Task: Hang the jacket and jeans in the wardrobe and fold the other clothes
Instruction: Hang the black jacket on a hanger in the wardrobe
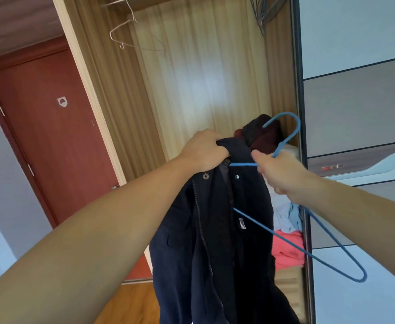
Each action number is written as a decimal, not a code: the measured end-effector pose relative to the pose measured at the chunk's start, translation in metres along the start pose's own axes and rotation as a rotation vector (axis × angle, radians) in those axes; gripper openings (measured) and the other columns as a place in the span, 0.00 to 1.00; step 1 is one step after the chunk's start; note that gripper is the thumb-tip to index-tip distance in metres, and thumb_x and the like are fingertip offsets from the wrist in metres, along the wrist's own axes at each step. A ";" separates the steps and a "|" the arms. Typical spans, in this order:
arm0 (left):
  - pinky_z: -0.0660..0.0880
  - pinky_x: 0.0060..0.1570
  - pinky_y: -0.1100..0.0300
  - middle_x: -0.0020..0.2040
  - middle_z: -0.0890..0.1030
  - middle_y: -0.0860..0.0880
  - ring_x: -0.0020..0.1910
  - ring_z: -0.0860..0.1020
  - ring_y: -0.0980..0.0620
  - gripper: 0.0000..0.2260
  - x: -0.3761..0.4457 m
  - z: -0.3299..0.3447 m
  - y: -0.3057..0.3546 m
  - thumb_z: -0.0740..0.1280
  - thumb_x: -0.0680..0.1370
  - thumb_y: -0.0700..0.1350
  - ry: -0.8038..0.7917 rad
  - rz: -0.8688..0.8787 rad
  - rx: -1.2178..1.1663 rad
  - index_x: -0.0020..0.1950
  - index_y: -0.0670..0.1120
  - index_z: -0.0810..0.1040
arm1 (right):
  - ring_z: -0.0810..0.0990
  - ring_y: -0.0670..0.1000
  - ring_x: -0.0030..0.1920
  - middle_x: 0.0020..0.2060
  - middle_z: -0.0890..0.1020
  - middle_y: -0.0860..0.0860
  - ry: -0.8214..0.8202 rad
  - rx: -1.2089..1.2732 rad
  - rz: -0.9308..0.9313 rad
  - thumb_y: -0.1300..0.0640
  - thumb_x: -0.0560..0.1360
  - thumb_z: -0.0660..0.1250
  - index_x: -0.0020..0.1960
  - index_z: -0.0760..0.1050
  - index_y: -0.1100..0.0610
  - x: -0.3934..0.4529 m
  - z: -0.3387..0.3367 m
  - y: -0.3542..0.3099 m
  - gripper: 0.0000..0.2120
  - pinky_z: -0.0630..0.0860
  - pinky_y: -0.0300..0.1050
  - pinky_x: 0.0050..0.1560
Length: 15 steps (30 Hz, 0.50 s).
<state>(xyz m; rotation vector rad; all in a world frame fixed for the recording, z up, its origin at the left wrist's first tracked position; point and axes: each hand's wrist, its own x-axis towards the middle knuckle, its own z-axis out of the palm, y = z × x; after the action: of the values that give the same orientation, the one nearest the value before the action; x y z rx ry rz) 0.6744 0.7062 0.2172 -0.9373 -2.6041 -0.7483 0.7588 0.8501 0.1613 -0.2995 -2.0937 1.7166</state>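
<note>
Red-brown door [51, 136] — wooden floor [131, 302] below.

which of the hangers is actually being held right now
The blue wire hanger, gripped by the right hand beside the dark navy jacket. The pale wire hanger hangs on the wardrobe rail, untouched.

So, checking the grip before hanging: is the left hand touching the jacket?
Touching. Head view shows the left hand gripping the navy jacket at its collar.

Scene was evenly daylit, moderately bright. Soft glare patch sat on wardrobe back panel [205, 85]. Wide-angle distortion bent door [44, 136] and frame edges. Slight overall softness; shadows were faint.
</note>
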 end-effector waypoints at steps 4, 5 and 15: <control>0.75 0.53 0.50 0.51 0.82 0.41 0.51 0.79 0.44 0.10 -0.005 -0.017 0.003 0.62 0.77 0.40 -0.121 0.042 0.054 0.53 0.36 0.78 | 0.55 0.45 0.21 0.22 0.61 0.47 0.009 0.093 -0.005 0.49 0.81 0.60 0.42 0.70 0.57 0.002 -0.010 -0.018 0.14 0.53 0.37 0.19; 0.74 0.53 0.52 0.52 0.81 0.42 0.52 0.79 0.45 0.10 -0.005 -0.021 0.005 0.62 0.78 0.42 -0.152 0.065 0.069 0.54 0.37 0.78 | 0.55 0.45 0.22 0.24 0.61 0.48 0.012 0.078 -0.006 0.49 0.81 0.59 0.42 0.70 0.57 0.003 -0.012 -0.020 0.14 0.54 0.37 0.19; 0.69 0.40 0.72 0.42 0.80 0.55 0.40 0.76 0.58 0.07 -0.002 -0.017 0.022 0.63 0.80 0.49 -0.117 0.318 0.114 0.47 0.49 0.79 | 0.74 0.43 0.38 0.40 0.75 0.48 0.343 -0.257 -0.434 0.46 0.75 0.69 0.46 0.74 0.56 0.013 -0.036 -0.013 0.13 0.68 0.29 0.39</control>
<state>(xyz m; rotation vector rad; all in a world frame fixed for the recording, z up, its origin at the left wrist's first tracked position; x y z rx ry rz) 0.6912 0.7105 0.2386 -1.3523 -2.4733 -0.4695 0.7645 0.8849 0.1824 -0.1794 -1.9424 1.0681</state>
